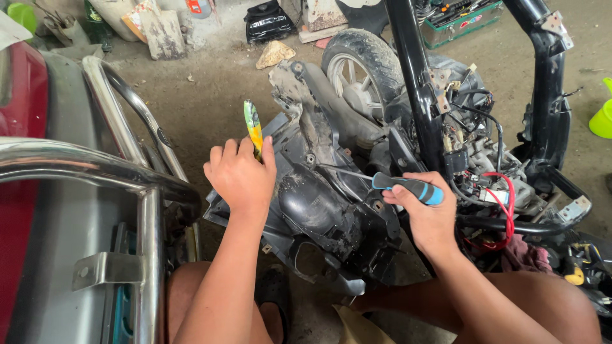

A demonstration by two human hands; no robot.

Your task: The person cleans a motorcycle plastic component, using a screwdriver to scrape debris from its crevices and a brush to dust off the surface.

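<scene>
Screwdriver (408,187) in right hand (428,216) grip

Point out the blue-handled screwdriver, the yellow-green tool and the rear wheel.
Blue-handled screwdriver (411,188): head view, on its grip.
Yellow-green tool (252,124): head view, on its upper handle.
Rear wheel (376,51): head view, on the tyre.

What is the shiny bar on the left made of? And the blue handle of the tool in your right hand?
The shiny bar looks like polished or chromed metal: it is silvery and mirrors light. The blue handle, gripped by the right hand, looks like matte plastic or rubber with black parts; which one I cannot tell.
</scene>
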